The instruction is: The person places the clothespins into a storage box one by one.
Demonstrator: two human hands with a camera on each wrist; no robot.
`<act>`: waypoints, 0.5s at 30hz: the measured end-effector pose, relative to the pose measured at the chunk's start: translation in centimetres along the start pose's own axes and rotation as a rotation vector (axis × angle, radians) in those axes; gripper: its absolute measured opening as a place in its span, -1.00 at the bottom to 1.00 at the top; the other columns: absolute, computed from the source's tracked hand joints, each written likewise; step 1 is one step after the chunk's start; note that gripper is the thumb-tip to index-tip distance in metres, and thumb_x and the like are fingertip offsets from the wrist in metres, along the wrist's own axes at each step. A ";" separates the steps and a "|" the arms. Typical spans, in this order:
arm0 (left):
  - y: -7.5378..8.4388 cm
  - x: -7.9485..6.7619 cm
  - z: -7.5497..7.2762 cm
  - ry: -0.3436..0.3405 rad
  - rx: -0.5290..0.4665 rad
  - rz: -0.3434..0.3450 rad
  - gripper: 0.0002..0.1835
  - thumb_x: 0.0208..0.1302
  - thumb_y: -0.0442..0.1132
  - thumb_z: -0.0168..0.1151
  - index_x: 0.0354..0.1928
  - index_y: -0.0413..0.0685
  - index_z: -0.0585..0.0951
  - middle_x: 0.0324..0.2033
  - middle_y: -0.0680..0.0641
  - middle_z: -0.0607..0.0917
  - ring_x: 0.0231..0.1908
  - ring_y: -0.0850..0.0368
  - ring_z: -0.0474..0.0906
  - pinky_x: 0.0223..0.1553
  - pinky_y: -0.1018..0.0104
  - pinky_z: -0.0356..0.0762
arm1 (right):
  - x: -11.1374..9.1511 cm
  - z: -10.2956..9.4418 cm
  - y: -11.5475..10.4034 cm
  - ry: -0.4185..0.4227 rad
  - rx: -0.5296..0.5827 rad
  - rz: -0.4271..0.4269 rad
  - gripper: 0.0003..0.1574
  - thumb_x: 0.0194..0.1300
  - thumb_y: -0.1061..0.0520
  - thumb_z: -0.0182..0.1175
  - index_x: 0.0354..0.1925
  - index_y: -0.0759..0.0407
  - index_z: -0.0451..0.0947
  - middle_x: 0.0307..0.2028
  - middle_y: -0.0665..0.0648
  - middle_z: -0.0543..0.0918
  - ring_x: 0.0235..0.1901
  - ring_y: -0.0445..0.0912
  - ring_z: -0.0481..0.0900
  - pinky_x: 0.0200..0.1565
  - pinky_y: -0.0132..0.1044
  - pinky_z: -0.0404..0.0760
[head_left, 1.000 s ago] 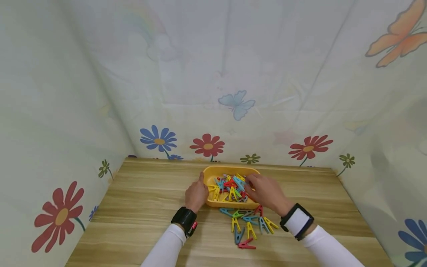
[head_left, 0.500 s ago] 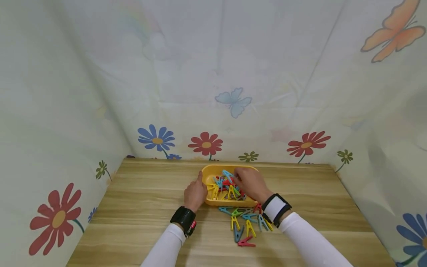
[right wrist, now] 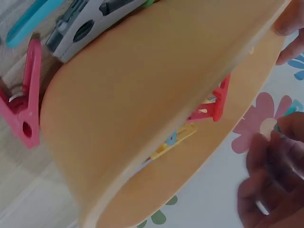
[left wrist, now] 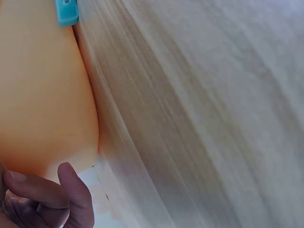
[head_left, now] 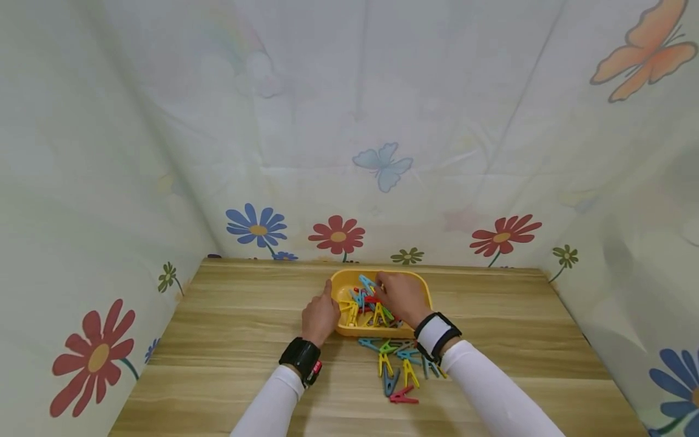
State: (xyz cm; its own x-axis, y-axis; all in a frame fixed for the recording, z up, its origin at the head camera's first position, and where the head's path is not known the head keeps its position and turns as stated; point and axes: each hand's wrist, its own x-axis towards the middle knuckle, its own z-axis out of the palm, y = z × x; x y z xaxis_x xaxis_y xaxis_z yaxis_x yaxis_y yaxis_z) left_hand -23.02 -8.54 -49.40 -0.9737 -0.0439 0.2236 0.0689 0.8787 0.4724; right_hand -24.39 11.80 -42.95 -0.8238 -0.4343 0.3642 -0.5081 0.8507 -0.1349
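Observation:
A yellow plastic tub [head_left: 377, 332] stands near the table's far edge, with a mixed pile of coloured clothespins [head_left: 379, 312] in it. At its left end my left hand [head_left: 321, 317] grips the rim; in the left wrist view its fingers [left wrist: 76, 194] bend close against the tub's wall. Over the pile, my right hand [head_left: 405, 297] pinches a light blue clothespin [head_left: 366, 283] between thumb and fingertips. That clothespin's end also shows past the fingers in the right wrist view, above the rim. Part of the pile is hidden under the right hand.
Several loose clothespins lie on the wooden table [head_left: 235, 364] in front of the tub, among them a red one [head_left: 404, 395], a yellow one [head_left: 410, 372] and a dark blue one [head_left: 390, 382]. A flower-printed curtain [head_left: 306, 152] rises behind the table and at both sides.
My right hand has moved left across the tub, bringing the light blue clothespin up from the pile. The left hand stays at the tub's left end.

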 end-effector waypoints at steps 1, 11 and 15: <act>0.0 0.0 0.0 -0.003 -0.003 -0.001 -0.41 0.30 -0.20 0.04 0.35 -0.11 0.20 -0.76 -0.02 0.39 -0.78 0.14 0.29 -0.74 0.19 0.34 | 0.0 0.0 0.0 -0.027 0.008 0.011 -0.70 0.26 -0.05 0.13 -0.10 0.06 0.49 -0.50 -0.01 0.57 -0.61 -0.17 0.47 -0.57 -0.25 0.48; 0.0 0.1 0.0 -0.020 -0.011 -0.007 -0.42 0.31 -0.20 0.02 0.35 -0.12 0.19 -0.77 -0.02 0.38 -0.78 0.13 0.30 -0.75 0.21 0.32 | -1.6 -1.6 -0.7 -0.122 0.074 0.016 -0.14 0.27 -0.15 0.11 0.39 0.06 0.04 0.29 0.32 0.18 0.20 0.24 0.19 0.07 0.18 0.32; -0.1 0.2 0.1 -0.019 -0.005 -0.010 -0.42 0.31 -0.19 0.01 0.35 -0.12 0.19 -0.76 -0.02 0.38 -0.78 0.13 0.30 -0.75 0.21 0.32 | -3.1 -2.6 -0.9 -0.078 0.056 -0.018 -0.05 0.18 -0.18 0.19 0.40 0.02 0.02 0.36 0.28 0.04 0.28 0.25 0.00 0.13 0.29 0.13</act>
State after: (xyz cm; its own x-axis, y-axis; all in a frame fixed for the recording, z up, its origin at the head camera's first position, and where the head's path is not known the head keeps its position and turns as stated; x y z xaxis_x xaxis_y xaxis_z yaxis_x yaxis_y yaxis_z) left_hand -23.20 -8.61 -49.47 -0.9782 -0.0438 0.2029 0.0602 0.8757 0.4792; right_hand -20.71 13.16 -41.59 -0.8302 -0.4732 0.2948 -0.5347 0.8254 -0.1809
